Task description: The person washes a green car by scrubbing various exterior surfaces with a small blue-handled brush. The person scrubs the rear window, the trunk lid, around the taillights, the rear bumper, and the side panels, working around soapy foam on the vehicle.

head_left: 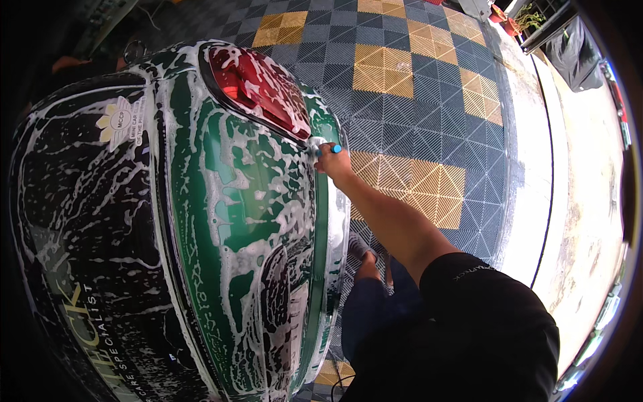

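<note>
My right hand [333, 162] grips a small brush by its blue handle [335, 148]. Foam surrounds the brush's working end, so its bristles cannot be made out. The hand is at the lower corner of the red tail light [261, 90], against the rear of a green car [251, 186]. White suds streak the paint, the lens and the dark rear window [95, 201]. Further down the tailgate sit a dark handle trim [275, 296] and part of a licence plate [297, 326], both foamy. My left hand is out of view.
Interlocking grey and yellow floor tiles [407, 191] lie beside the car, with my shoe [357, 245] on them. A pale concrete strip [527, 201] runs along the right. Potted plants [512, 26] and a black plastic sheet [575, 55] are at upper right. A thin cable [341, 384] shows below.
</note>
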Motion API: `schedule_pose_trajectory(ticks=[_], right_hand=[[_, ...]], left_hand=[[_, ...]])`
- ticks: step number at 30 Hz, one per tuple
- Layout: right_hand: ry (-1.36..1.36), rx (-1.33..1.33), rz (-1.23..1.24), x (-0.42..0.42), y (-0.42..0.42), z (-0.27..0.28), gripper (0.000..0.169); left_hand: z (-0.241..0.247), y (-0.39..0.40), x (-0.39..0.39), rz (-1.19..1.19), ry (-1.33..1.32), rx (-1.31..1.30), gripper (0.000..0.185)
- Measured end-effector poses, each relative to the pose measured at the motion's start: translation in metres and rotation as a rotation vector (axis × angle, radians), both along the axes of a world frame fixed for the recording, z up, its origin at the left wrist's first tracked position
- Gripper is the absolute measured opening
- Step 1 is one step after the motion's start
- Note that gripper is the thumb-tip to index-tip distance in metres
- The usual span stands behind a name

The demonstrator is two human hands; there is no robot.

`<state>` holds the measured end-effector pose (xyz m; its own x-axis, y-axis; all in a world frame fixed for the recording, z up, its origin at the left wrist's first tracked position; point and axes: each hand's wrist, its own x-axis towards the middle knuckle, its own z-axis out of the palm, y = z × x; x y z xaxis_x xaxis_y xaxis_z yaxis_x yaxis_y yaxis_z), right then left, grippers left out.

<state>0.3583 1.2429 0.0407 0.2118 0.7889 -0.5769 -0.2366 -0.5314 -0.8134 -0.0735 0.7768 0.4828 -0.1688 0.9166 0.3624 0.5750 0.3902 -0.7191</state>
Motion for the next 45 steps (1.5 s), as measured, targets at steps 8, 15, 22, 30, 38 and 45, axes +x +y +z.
schedule_pose_trajectory(ticks=[8,15,22,30,38,45], right_hand=[[0.491,-0.133,-0.083,0.028,0.018,0.004,0.035],[0.493,-0.211,0.308,0.065,0.095,0.038,0.033],[0.815,-0.150,0.142,0.079,0.203,0.040,0.035],[0.839,-0.239,0.211,0.082,0.242,0.052,0.031],[0.587,0.019,0.534,0.020,0.372,0.077,0.032],[0.542,-0.235,0.526,0.049,0.351,0.056,0.028]], left_hand=[[0.013,0.184,0.133,0.544,-0.128,-0.033,0.095],[-0.052,0.323,0.126,0.196,0.137,0.153,0.073],[-0.067,0.453,0.185,0.082,0.071,0.106,0.071],[-0.067,0.454,0.199,0.048,0.014,0.149,0.067],[-0.073,0.478,0.202,0.075,-0.015,0.232,0.066],[-0.074,0.486,0.215,0.231,-0.028,0.218,0.065]])
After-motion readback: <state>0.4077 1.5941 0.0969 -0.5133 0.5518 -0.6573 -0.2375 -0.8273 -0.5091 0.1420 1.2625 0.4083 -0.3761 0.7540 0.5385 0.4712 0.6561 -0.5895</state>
